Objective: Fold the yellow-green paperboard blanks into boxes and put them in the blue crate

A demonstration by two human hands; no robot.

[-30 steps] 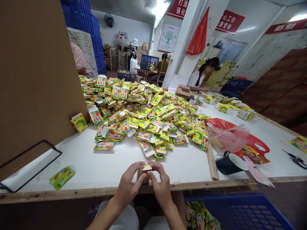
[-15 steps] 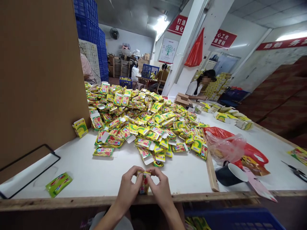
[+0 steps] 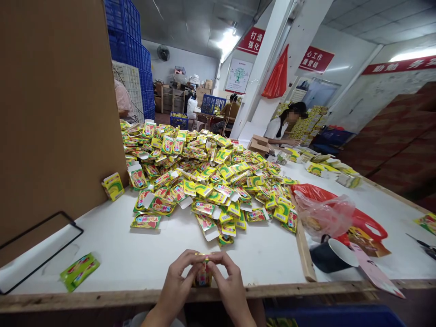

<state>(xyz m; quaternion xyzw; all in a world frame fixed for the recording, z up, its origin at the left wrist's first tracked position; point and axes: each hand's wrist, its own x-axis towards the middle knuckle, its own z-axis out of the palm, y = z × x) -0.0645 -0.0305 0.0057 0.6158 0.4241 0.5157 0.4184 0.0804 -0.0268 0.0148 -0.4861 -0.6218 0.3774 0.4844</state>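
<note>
Between my two hands a small printed carton [image 3: 203,275], yellow-green with red, stands upright at the table's front edge. The fingers of my left hand [image 3: 182,277] are closed on its left side and top. My right hand [image 3: 226,277] pinches the right side, with its fingertips over the top edge. The fingers partly hide the carton's top. Beyond my hands lies a big heap of similar cartons [image 3: 204,175], many with white flaps sticking out. A flat green packet [image 3: 80,271] rests on the table to the left of my left hand.
A wooden strip [image 3: 304,247] divides the white table at the right. Past it are a dark cup [image 3: 329,256], a red plastic bag [image 3: 363,222] and scissors [image 3: 424,244]. A cardboard sheet [image 3: 57,113] stands at left. A co-worker [image 3: 284,122] sits across the table. A blue crate [image 3: 335,316] is below.
My hands still hold the carton in nearly the same spot, and the fingers now lie flatter across its top. The camera view has shifted slightly.
</note>
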